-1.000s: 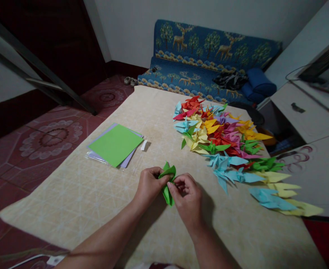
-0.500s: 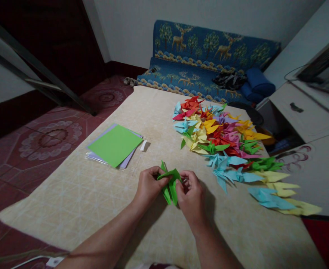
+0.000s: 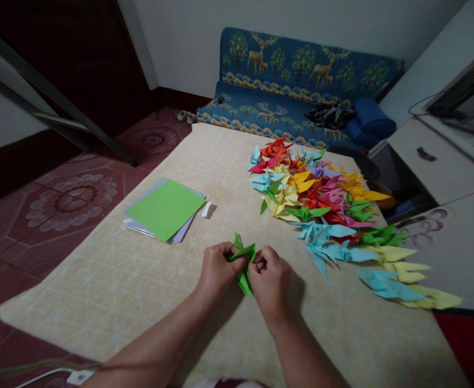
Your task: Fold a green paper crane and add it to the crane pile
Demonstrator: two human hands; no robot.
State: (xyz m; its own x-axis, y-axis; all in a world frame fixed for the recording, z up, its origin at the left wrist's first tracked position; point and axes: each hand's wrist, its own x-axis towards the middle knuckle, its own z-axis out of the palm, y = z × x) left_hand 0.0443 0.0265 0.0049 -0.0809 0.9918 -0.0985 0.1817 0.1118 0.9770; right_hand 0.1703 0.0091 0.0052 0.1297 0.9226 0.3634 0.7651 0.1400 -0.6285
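Hands (image 3: 217,268) (image 3: 270,280) pinched closed on folded green paper (image 3: 244,281), green sheet (image 3: 166,209) over clear plastic wrapper (image 3: 140,228)

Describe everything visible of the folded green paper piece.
The folded green paper piece looks matte, with pointed, layered flaps: a narrow tip points away from the person, others toward them. The bare left hand pinches its left side, the bare right hand its right, over the cream patterned tabletop. Both hands partly hide it.

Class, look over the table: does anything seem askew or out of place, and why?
The green sheet lies askew on the lilac paper, their edges out of line, and a small white scrap sits alone beside them, unlike anything else on the tablecloth. Nothing looks spilled.
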